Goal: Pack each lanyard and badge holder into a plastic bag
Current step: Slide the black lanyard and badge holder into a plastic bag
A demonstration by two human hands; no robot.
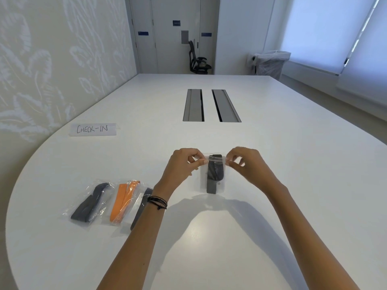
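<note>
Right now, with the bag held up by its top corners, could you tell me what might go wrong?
The dark lanyard reaches up into the mouth of the clear bag, so the seal may catch on it. The left hand and right hand pinch only the corners; a slipped grip could drop it. The left forearm crosses one packed bag and could nudge it.

clear glossy crinkled plastic bag [213, 174] (dark matt cloth lanyard [215, 176] inside) above smooth white matt table [272, 164]

"CHECK-IN" is handwritten on a white paper strip [92, 129] laid on the table [146, 105]. Blue door signs [176, 23] are too small to be read.
</note>
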